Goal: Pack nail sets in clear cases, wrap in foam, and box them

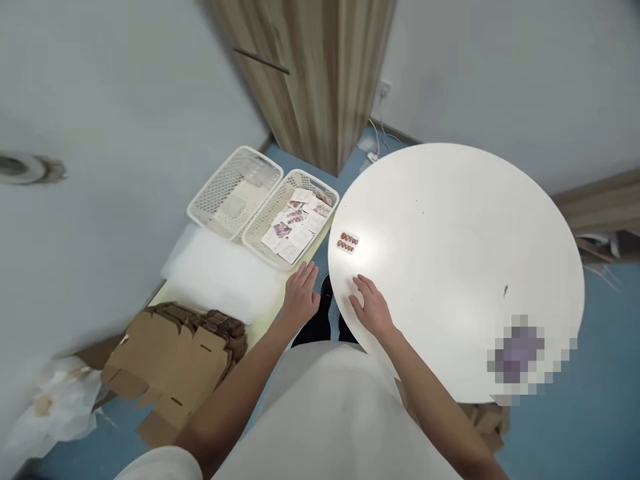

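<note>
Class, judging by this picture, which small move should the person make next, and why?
Perhaps the right hand should reach forward to the card: it lies on the table just beyond that hand, which looks open and empty.

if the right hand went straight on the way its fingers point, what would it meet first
Probably the small card of reddish-brown ovals on the round white table, ahead of the right hand. The hand's height is hard to judge, so it might pass over.
</note>
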`<state>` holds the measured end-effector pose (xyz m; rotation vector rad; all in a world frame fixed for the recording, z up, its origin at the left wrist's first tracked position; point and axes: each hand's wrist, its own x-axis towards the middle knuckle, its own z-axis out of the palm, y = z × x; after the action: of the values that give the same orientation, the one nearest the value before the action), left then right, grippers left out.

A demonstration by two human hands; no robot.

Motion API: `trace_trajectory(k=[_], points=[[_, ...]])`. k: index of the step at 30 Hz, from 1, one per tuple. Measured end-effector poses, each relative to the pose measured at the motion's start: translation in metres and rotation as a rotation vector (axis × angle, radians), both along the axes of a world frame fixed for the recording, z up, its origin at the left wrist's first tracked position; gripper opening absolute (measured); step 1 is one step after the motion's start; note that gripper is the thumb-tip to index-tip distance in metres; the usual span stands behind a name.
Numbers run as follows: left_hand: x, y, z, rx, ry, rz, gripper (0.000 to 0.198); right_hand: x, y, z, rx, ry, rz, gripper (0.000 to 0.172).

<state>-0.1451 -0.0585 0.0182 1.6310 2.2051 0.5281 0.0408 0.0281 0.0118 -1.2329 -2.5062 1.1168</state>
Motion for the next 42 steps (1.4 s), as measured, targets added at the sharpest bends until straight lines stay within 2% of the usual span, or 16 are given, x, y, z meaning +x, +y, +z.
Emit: trace_trajectory(k=[4, 8, 11, 16, 20, 23, 25, 29, 31, 36, 39, 42], points=[[0.011, -0.039, 0.019, -0.015, 0.044, 0.103, 0.058, 0.000, -0.007, -0.005, -0.023, 0.030, 0.057, 0.041], [-0.002, -0.069, 0.037, -0.037, 0.104, 0.200, 0.054, -0.025, -0.014, -0.001, 0.007, 0.115, 0.115, 0.039], [-0.026, -0.080, 0.050, -0.032, 0.157, 0.263, 0.054, -0.062, -0.017, 0.011, 0.061, 0.167, 0.221, 0.040], [-0.078, -0.087, 0.072, -0.046, 0.184, 0.286, 0.055, -0.137, -0.016, 0.042, 0.168, 0.152, 0.342, 0.042], [-0.118, -0.094, 0.081, 0.002, 0.116, 0.337, 0.055, -0.188, -0.017, 0.063, 0.275, 0.086, 0.414, 0.042], [-0.144, -0.092, 0.078, 0.085, -0.036, 0.403, 0.055, -0.216, -0.017, 0.070, 0.347, 0.034, 0.456, 0.041], [-0.158, -0.086, 0.075, 0.150, -0.236, 0.476, 0.057, -0.232, -0.014, 0.070, 0.349, 0.005, 0.476, 0.040], [-0.177, -0.076, 0.070, 0.226, -0.760, 0.692, 0.058, -0.264, 0.001, 0.059, 0.290, -0.013, 0.525, 0.039], [-0.184, -0.073, 0.067, 0.255, -0.953, 0.765, 0.055, -0.281, 0.010, 0.048, 0.258, -0.007, 0.547, 0.040], [-0.211, -0.057, 0.052, 0.313, -1.139, 0.886, 0.044, -0.330, 0.033, 0.018, 0.140, -0.035, 0.601, 0.046], [-0.233, -0.031, 0.037, 0.318, -1.204, 0.913, 0.043, -0.360, 0.048, 0.005, 0.042, -0.070, 0.618, 0.050], [-0.256, 0.000, 0.020, 0.269, -1.319, 0.902, 0.053, -0.389, 0.064, -0.007, -0.087, -0.137, 0.618, 0.055]])
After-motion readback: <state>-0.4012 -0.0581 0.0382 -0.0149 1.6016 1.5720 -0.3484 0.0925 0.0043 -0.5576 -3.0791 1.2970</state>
